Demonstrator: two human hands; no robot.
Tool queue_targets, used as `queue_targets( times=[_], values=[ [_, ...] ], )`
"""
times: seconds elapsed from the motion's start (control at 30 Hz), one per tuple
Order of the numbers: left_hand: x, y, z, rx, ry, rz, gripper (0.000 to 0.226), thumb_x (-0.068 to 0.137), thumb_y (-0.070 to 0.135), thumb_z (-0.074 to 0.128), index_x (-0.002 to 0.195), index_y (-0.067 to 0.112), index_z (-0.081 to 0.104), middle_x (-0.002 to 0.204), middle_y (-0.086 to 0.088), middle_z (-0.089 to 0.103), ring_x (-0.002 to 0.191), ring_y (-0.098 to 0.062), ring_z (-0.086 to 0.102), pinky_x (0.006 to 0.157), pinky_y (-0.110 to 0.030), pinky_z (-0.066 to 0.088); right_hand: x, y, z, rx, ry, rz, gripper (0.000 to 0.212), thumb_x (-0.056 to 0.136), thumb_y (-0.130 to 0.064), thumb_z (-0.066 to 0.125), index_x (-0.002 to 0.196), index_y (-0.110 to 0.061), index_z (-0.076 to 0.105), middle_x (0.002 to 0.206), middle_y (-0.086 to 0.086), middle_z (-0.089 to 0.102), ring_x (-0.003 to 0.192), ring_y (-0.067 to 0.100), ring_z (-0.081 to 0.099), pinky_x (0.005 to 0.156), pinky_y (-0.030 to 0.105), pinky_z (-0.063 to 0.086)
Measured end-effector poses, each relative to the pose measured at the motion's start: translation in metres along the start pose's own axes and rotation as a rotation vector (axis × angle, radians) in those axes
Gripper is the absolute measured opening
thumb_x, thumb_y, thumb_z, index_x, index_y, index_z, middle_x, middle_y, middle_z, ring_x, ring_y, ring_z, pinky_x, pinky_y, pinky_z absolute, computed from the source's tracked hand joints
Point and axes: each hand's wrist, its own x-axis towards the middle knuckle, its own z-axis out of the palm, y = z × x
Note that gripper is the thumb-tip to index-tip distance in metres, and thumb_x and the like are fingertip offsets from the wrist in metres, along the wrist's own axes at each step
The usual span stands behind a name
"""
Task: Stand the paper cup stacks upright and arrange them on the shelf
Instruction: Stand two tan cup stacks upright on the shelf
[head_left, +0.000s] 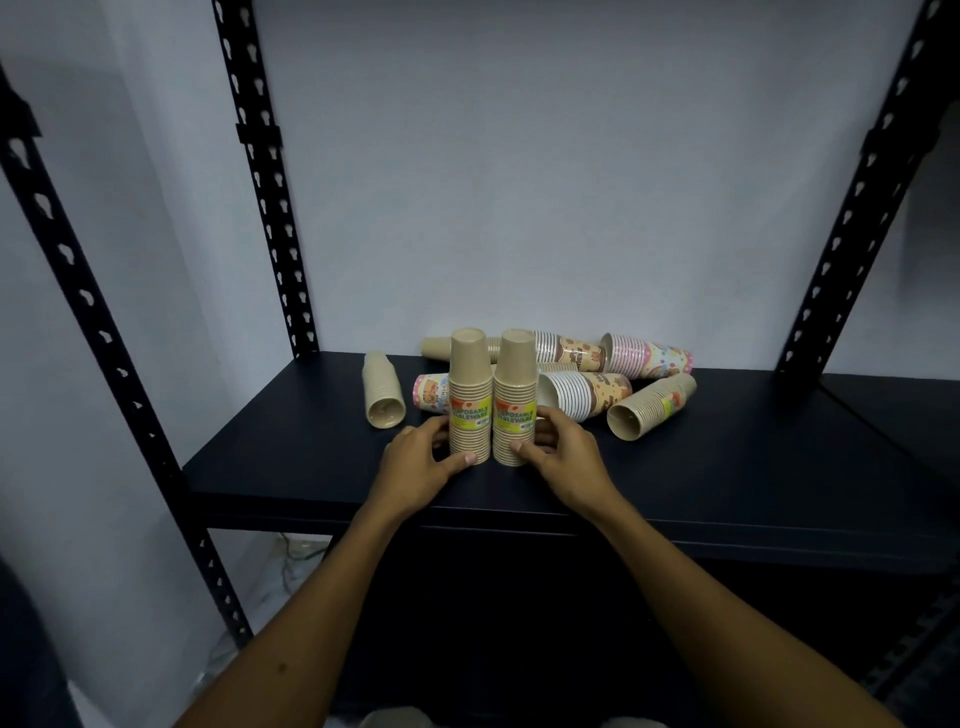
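Two tan paper cup stacks with yellow labels stand upright side by side on the dark shelf (291, 457). My left hand (423, 462) grips the base of the left stack (470, 384). My right hand (563, 457) grips the base of the right stack (514, 389). Behind them several stacks lie on their sides: a plain tan one (383, 397) at the left, a pink printed one (431, 392), a brown printed one (584, 395), a pink one (649, 356) at the back right, and a tan labelled one (652, 405) at the right.
Black perforated uprights (270, 208) (857, 208) frame the shelf against a pale wall. The shelf's front edge (519, 519) runs just below my wrists. Bare shelf surface stretches to the left and right of the cup pile.
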Motion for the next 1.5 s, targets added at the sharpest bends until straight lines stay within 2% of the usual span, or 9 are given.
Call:
queue_targets(
  times=[0.13, 0.3, 0.4, 0.73, 0.83, 0.97, 1.13, 1.33, 1.5],
  values=[
    [0.000, -0.003, 0.003, -0.001, -0.002, -0.001, 0.072, 0.062, 0.071, 0.063, 0.124, 0.037, 0.057, 0.116, 0.007, 0.067, 0.104, -0.004, 0.062, 0.094, -0.038, 0.053, -0.002, -0.001, 0.003, -0.002, 0.012, 0.008, 0.048, 0.083, -0.016, 0.074, 0.127, -0.012, 0.056, 0.113, -0.001, 0.070, 0.101, 0.005, 0.066, 0.090, 0.029, 0.055],
    [-0.002, 0.005, 0.001, -0.033, 0.000, -0.001, 0.058, 0.071, 0.047, 0.076, 0.124, 0.026, 0.061, 0.116, 0.007, 0.069, 0.104, -0.006, 0.063, 0.096, -0.038, 0.052, -0.003, -0.003, 0.004, -0.001, 0.025, 0.022, 0.049, 0.083, -0.015, 0.074, 0.129, -0.010, 0.055, 0.115, 0.001, 0.068, 0.102, 0.008, 0.065, 0.086, 0.020, 0.053],
    [0.000, 0.004, 0.001, -0.057, 0.002, -0.010, 0.056, 0.072, 0.043, 0.078, 0.123, 0.026, 0.062, 0.117, 0.007, 0.069, 0.105, -0.008, 0.064, 0.096, -0.038, 0.051, -0.004, -0.006, 0.004, -0.008, 0.019, 0.018, 0.049, 0.083, -0.016, 0.074, 0.128, -0.010, 0.055, 0.114, 0.001, 0.068, 0.100, 0.007, 0.065, 0.079, 0.012, 0.051],
    [-0.005, 0.002, -0.003, -0.142, 0.053, -0.012, 0.049, 0.074, 0.030, 0.079, 0.121, 0.024, 0.064, 0.115, 0.007, 0.070, 0.106, -0.006, 0.064, 0.098, -0.035, 0.050, -0.007, -0.007, 0.008, -0.009, 0.005, -0.008, 0.044, 0.082, -0.012, 0.075, 0.123, -0.011, 0.060, 0.107, -0.003, 0.070, 0.097, 0.003, 0.066, 0.085, 0.018, 0.054],
    [-0.012, 0.007, -0.009, -0.222, 0.110, -0.023, 0.045, 0.078, 0.015, 0.076, 0.121, 0.014, 0.065, 0.117, 0.000, 0.069, 0.108, -0.008, 0.063, 0.095, -0.025, 0.048, -0.011, -0.010, 0.010, -0.011, -0.018, -0.037, 0.043, 0.081, -0.011, 0.075, 0.121, -0.010, 0.061, 0.108, -0.001, 0.071, 0.099, 0.005, 0.067, 0.089, 0.023, 0.054],
    [-0.028, -0.004, -0.028, -0.190, 0.176, -0.043, 0.041, 0.080, 0.015, 0.074, 0.120, 0.013, 0.066, 0.116, -0.001, 0.070, 0.108, -0.010, 0.063, 0.093, -0.023, 0.047, -0.014, -0.019, 0.017, -0.052, -0.064, -0.054, 0.041, 0.081, -0.013, 0.076, 0.119, -0.014, 0.062, 0.104, -0.006, 0.070, 0.096, 0.000, 0.066, 0.086, 0.017, 0.053],
    [-0.045, -0.040, -0.068, -0.109, 0.252, -0.139, 0.046, 0.080, 0.019, 0.075, 0.124, 0.012, 0.063, 0.119, -0.004, 0.069, 0.110, -0.014, 0.063, 0.096, -0.028, 0.048, -0.008, -0.039, 0.057, -0.048, -0.195, -0.088, 0.037, 0.081, -0.012, 0.075, 0.116, -0.017, 0.062, 0.100, -0.012, 0.068, 0.095, -0.001, 0.065, 0.084, 0.013, 0.051],
    [-0.054, -0.075, -0.117, -0.016, 0.322, -0.244, 0.044, 0.081, 0.019, 0.074, 0.123, 0.011, 0.063, 0.118, -0.005, 0.069, 0.109, -0.017, 0.064, 0.090, -0.021, 0.043, 0.017, -0.062, 0.140, 0.004, -0.300, -0.127, 0.043, 0.080, -0.014, 0.077, 0.120, -0.014, 0.061, 0.107, -0.002, 0.071, 0.097, 0.005, 0.067, 0.090, 0.025, 0.054],
    [-0.046, -0.100, -0.135, 0.015, 0.356, -0.313, 0.041, 0.082, 0.021, 0.073, 0.121, 0.011, 0.063, 0.116, -0.005, 0.069, 0.106, -0.018, 0.065, 0.086, -0.021, 0.044, 0.048, -0.075, 0.189, 0.053, -0.381, -0.142, 0.042, 0.082, -0.011, 0.075, 0.121, -0.010, 0.059, 0.104, -0.003, 0.068, 0.094, 0.002, 0.065, 0.085, 0.017, 0.052]
  ],
)
